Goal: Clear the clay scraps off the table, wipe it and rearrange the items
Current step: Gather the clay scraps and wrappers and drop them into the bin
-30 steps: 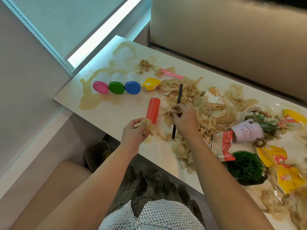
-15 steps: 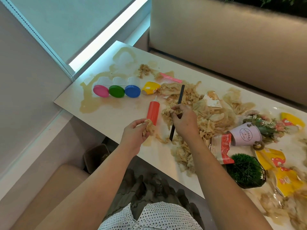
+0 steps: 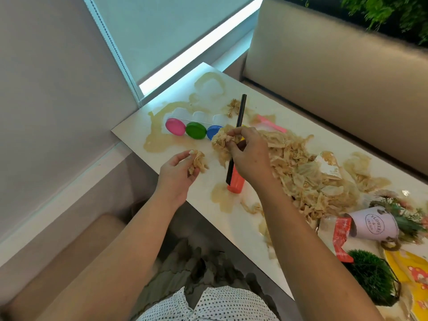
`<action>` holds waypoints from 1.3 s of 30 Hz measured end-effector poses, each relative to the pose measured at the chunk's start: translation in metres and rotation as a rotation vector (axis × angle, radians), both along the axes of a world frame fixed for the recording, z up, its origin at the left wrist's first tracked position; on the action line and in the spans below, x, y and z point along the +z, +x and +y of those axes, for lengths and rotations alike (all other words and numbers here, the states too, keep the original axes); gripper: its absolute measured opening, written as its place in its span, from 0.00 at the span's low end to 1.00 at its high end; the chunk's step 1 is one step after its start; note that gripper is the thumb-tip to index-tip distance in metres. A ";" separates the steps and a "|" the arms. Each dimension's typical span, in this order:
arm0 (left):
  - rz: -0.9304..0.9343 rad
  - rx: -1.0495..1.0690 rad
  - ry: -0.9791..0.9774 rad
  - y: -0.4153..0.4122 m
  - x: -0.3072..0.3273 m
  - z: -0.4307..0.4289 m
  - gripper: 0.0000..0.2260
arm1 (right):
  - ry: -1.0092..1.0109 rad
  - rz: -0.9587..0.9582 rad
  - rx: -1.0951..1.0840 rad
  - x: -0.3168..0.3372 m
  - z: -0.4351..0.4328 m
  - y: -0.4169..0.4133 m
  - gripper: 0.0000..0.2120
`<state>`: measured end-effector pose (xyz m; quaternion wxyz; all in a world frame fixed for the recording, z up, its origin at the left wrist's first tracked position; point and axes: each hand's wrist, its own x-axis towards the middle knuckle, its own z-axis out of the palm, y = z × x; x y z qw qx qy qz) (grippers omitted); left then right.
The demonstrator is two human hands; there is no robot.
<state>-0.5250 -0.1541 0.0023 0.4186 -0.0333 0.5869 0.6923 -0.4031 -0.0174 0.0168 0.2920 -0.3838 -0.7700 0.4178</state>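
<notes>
Beige clay scraps [image 3: 308,179] lie heaped across the middle of the white table [image 3: 136,133]. My left hand [image 3: 178,172] holds a small wad of clay [image 3: 198,162] above the table's near edge. My right hand [image 3: 249,156] is lifted over the table; it grips a black stick [image 3: 240,110] together with a clump of clay [image 3: 222,140]. A red bottle [image 3: 236,181] lies on the table under my right hand, partly hidden by it. Thin beige smears [image 3: 157,142] stain the table's left end.
Three white tubs with pink [image 3: 175,126], green [image 3: 196,130] and blue [image 3: 213,132] lids sit in a row at the left. A tipped pink flower bucket [image 3: 372,224], a red packet [image 3: 341,237], a green ball plant [image 3: 372,276] and yellow cards [image 3: 414,274] crowd the right. A sofa back [image 3: 335,72] lines the far side.
My right hand has lifted off the heap and moved left with the black stick and a clay clump. My left hand has risen slightly with its wad. The view has tilted.
</notes>
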 end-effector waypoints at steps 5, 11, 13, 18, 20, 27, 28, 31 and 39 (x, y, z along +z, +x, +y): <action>0.007 0.178 -0.061 -0.047 0.000 -0.041 0.06 | -0.007 -0.021 0.209 0.005 -0.028 -0.062 0.08; -0.017 0.382 -0.131 -0.096 -0.005 -0.101 0.06 | 0.022 -0.063 0.451 -0.012 -0.078 -0.146 0.08; -0.021 0.437 -0.164 -0.110 -0.014 -0.119 0.06 | -0.015 -0.100 0.524 -0.022 -0.097 -0.169 0.08; -0.061 0.539 -0.247 -0.139 -0.053 -0.156 0.05 | -0.133 -0.282 0.695 -0.068 -0.134 -0.217 0.08; -0.096 0.561 -0.281 -0.149 -0.074 -0.168 0.04 | -0.213 -0.372 0.709 -0.092 -0.144 -0.231 0.08; -0.158 0.534 -0.429 -0.185 -0.168 -0.191 0.04 | -0.530 -0.615 0.690 -0.202 -0.172 -0.271 0.07; -0.170 0.522 -0.448 -0.190 -0.184 -0.192 0.04 | -0.584 -0.636 0.669 -0.220 -0.175 -0.277 0.05; -0.212 0.497 -0.481 -0.204 -0.234 -0.196 0.04 | -0.803 -0.661 0.529 -0.273 -0.181 -0.293 0.04; -0.291 0.472 -0.530 -0.231 -0.369 -0.207 0.05 | -1.281 -0.653 0.200 -0.426 -0.204 -0.327 0.17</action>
